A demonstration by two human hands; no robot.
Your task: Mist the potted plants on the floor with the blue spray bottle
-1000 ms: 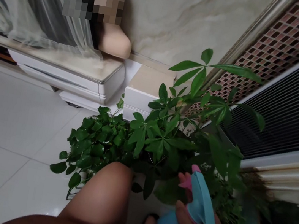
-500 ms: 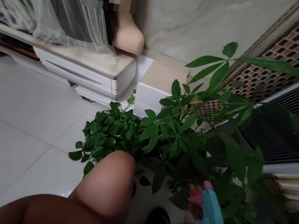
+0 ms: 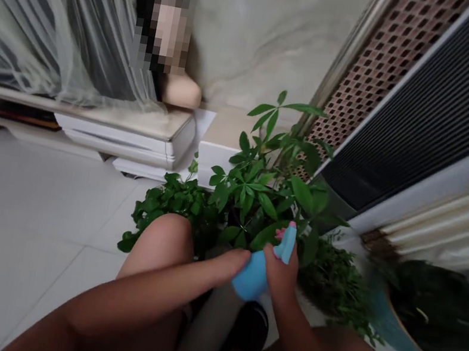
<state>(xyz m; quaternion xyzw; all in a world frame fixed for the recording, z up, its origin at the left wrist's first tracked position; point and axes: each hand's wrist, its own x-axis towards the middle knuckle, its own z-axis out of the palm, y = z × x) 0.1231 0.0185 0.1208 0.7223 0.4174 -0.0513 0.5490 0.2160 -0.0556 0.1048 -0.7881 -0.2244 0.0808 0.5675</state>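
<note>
A light blue spray bottle [image 3: 252,276] with a pink nozzle tip is held low over the floor, between my knees. My right hand [image 3: 283,273] is closed around its neck just below the spray head [image 3: 288,244], and some fingers are hidden. On the bottle's left side rests my left hand [image 3: 236,263], wrapped against the body with its fingertips mostly out of sight. Just beyond the nozzle stands a leafy green plant [image 3: 254,188] with long pointed leaves. A bushier, round-leaved plant [image 3: 187,200] grows to its left, behind my knee.
At right sit a fine-leaved plant [image 3: 330,277] and a large blue pot [image 3: 398,325]. A tall dark-grilled unit [image 3: 415,98] rises behind. A low white cabinet [image 3: 118,137] runs along the wall under a sheer curtain [image 3: 61,24]. A partly pixelated figure [image 3: 181,90] stands on it.
Both hands and the spray bottle have moved forward and left, away from my body. The view has shifted, so more of the right side and both forearms show.
</note>
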